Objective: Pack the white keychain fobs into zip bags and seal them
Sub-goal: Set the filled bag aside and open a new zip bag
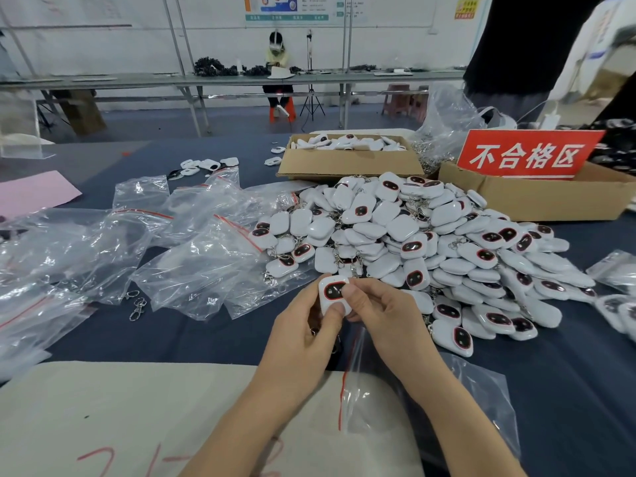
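Left hand (303, 333): comes up from the bottom edge with the forearm slanting right. The thumb lies flat on the lower face of one white fob (334, 292), and the other fingers curl behind it.
Right hand (382, 311): comes in from the lower right with the wrist raised. The thumb and forefinger pinch the fob's right side, and the other fingers are loosely bent below.
Held fob: held between both hands just above the table, at the near edge of the pile. Its dark, red-ringed oval window faces the camera. Its long axis runs roughly up and away from the person, tilted a little, and the oval lies across it.
Zip bag (413, 401): lies flat under the right wrist, partly on the beige sheet (137, 407) and partly on the dark blue cloth (206, 335). Its red zip line runs near to far along the left edge.
Fob pile (430, 249): a big heap just beyond and right of the hands, some window up and some blank side up, with key rings tangled among them.
Empty bags (155, 242): spread loosely to the left, touching the pile's left edge.
Loose clasps (137, 306): lie on the cloth beside the empty bags.
Open box (347, 156): stands behind the pile and holds more fobs.
Second box (550, 197): stands at the far right with a red sign (526, 154) upright in it.
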A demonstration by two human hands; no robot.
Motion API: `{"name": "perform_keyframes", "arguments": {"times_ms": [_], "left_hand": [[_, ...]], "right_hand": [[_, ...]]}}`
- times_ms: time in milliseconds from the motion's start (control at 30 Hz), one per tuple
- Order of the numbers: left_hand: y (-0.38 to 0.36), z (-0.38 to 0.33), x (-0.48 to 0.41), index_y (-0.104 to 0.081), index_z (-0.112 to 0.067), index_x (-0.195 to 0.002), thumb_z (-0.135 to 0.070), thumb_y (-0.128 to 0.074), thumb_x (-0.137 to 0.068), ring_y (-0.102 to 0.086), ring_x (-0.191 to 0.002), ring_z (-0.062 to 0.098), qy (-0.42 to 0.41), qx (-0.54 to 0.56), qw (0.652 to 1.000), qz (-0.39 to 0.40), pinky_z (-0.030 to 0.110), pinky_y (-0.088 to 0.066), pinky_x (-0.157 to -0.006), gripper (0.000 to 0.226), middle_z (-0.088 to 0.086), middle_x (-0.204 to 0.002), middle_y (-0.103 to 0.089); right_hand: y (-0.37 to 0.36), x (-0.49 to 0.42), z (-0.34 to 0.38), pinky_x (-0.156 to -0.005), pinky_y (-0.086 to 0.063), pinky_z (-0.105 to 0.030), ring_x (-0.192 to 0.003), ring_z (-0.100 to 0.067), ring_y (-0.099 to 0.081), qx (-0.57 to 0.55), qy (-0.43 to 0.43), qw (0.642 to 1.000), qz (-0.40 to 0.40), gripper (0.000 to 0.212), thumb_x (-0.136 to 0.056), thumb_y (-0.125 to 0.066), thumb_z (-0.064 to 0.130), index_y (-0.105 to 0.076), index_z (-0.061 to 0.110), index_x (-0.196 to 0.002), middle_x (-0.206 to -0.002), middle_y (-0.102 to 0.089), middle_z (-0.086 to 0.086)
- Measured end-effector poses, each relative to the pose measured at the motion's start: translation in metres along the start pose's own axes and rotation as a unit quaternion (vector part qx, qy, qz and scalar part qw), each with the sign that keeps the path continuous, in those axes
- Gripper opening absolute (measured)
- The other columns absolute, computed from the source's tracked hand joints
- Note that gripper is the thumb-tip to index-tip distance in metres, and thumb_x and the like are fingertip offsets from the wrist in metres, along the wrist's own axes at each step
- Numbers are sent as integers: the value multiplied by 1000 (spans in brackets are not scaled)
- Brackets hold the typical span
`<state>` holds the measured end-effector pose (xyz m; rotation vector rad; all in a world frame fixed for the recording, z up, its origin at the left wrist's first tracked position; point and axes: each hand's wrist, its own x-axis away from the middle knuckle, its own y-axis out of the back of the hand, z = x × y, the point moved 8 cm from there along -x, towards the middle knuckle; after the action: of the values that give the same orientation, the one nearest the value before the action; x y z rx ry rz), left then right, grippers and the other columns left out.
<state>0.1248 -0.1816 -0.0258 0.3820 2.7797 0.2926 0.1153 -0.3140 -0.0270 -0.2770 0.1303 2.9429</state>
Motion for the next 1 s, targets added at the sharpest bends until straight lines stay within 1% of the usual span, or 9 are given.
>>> {"name": "perform_keyframes", "arguments": {"times_ms": [100, 300, 467, 533, 600, 667, 733, 833, 1000], "left_hand": [[1, 3, -1, -68, -30, -116, -15, -60, -101, -68, -91, 16, 8, -4, 1000, 1, 31, -54, -84, 23, -7, -98, -75], [1, 4, -2, -68, -30, -116, -14, -60, -101, -69, -94, 16, 6, -14, 1000, -2, 36, -54, -87, 23, -5, -101, -74], [7, 3, -2, -66, -35, -121, -23, -60, -101, -63, -91, 5, -30, -89, 994, -64, 19, -48, -76, 24, -7, -98, -68], [10, 1, -1, -62, -33, -132, -34, -54, -102, -56, -87, 2, -48, -166, 980, -97, 15, -44, -69, 31, -12, -94, -55], [12, -2, 1, -55, -36, -142, -38, -50, -100, -52, -86, 1, -58, -230, 965, -113, 16, -43, -65, 42, -14, -92, -42], [10, -3, 3, -49, -39, -146, -30, -58, -99, -52, -89, 2, -69, -240, 964, -95, 25, -50, -69, 49, -14, -95, -38], [4, -3, 3, -46, -36, -149, -23, -64, -97, -52, -94, 4, -73, -220, 971, -60, 30, -53, -79, 56, -14, -101, -40], [-2, -5, 3, -42, -30, -152, -21, -63, -99, -50, -100, 5, -75, -221, 972, -31, 26, -49, -88, 58, -18, -104, -41], [1, -7, 4, -45, -28, -149, -21, -62, -99, -50, -101, 6, -79, -212, 973, -46, 15, -44, -87, 54, -20, -108, -44]], "right_hand": [[0, 0, -4, -82, -58, -23, -86, -13, -72, 9, -7, 1000, 4, 15, -98, -60, 26, -72, 34, -94, -90, -77, 7], [-1, -1, -6, -84, -58, -27, -87, -15, -72, 19, -7, 1000, 4, 15, -99, -60, 26, -73, 32, -96, -91, -77, 6], [-2, -2, -7, -87, -58, -28, -95, -11, -71, -8, -8, 1000, -10, 15, -98, -61, 25, -69, 33, -108, -98, -75, 11], [-5, -2, -9, -93, -56, -32, -102, -10, -69, -30, -14, 999, -18, 25, -95, -66, 28, -64, 32, -119, -106, -72, 11], [-12, -1, -9, -94, -54, -27, -106, -4, -67, -37, -15, 999, -7, 28, -91, -70, 31, -63, 36, -117, -111, -71, 13], [-17, 0, -6, -88, -53, -19, -103, 0, -68, -38, -6, 999, 4, 23, -91, -71, 27, -65, 39, -109, -108, -73, 16], [-15, 1, -3, -86, -55, -20, -98, -2, -70, -39, 2, 999, 6, 18, -96, -66, 21, -69, 36, -106, -101, -76, 14], [-10, 2, -2, -85, -55, -21, -95, -7, -72, -28, 7, 1000, 5, 19, -101, -57, 15, -72, 26, -105, -97, -77, 6], [-10, 3, -1, -87, -56, -24, -94, -9, -72, -21, 9, 1000, 7, 20, -101, -55, 14, -74, 20, -105, -95, -78, 4]]}}
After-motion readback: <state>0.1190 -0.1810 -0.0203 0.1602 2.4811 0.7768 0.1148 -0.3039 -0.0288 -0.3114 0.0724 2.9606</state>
